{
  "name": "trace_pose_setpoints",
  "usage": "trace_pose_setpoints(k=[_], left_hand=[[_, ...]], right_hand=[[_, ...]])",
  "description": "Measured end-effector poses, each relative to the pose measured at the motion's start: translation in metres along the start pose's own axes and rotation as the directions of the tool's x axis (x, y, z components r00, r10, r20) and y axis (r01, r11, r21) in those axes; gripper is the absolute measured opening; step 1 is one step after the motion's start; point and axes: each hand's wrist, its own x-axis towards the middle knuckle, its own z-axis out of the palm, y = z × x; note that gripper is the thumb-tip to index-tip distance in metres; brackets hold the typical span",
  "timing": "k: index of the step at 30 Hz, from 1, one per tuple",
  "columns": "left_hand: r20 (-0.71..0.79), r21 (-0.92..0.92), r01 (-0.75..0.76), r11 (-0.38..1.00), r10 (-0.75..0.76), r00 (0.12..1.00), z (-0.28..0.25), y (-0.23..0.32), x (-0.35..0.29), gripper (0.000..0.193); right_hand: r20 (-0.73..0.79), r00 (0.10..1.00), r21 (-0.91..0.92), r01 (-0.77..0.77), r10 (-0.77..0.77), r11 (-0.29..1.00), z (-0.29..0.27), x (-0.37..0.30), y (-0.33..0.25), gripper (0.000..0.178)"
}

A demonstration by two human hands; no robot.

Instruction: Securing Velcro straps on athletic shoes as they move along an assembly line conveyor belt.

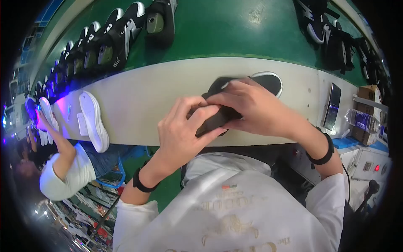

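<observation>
A black shoe [268, 82] with a white rim round its toe lies on the pale workbench [142, 96] in front of me, toe pointing right and away. My left hand [181, 126] grips the shoe's near end, thumb and fingers bent onto its dark edge. From the right, my right hand [257, 108] reaches across the shoe with its fingers closed on the opening. Both hands meet there, fingertips nearly touching. They hide the middle of the shoe, so whatever lies between the fingers cannot be made out.
White soles [95, 122] lie on the bench at left. Beyond runs a green belt [218, 29] with rows of black shoes [113, 46]. To the right are a dark phone [332, 106], a plastic bottle [363, 121] and a machine with a red light [373, 167]. A co-worker [69, 170] sits at left.
</observation>
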Motion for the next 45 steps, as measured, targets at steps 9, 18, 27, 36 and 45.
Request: trace_pose_setpoints(k=[9,18,27,36,45], left_hand=[[-0.012,-0.116,0.060,0.991,-0.062,0.998,-0.004,-0.007,0.011,0.039],[0.155,-0.444,0.375,0.814,-0.342,0.927,0.012,-0.057,0.033,0.034],[0.358,-0.535,0.548,0.643,-0.415,0.836,0.007,-0.066,0.035,0.025],[-0.001,-0.078,0.204,0.976,-0.205,0.979,-0.013,0.002,-0.023,0.046],[0.102,0.081,0.018,0.997,-0.026,0.994,-0.011,0.017,-0.039,0.064]], right_hand=[[-0.644,0.730,0.428,0.098,0.228,0.898,0.014,0.000,0.004,0.023],[-0.757,0.598,0.433,0.159,0.262,0.887,0.063,0.032,0.000,0.008],[-0.552,0.832,-0.003,0.071,-0.061,0.997,0.063,0.021,-0.001,0.020],[-0.353,0.887,0.290,-0.199,0.298,0.936,0.055,-0.085,-0.061,0.029],[-0.515,0.768,0.211,-0.316,0.380,0.925,0.071,-0.090,-0.064,0.032]])
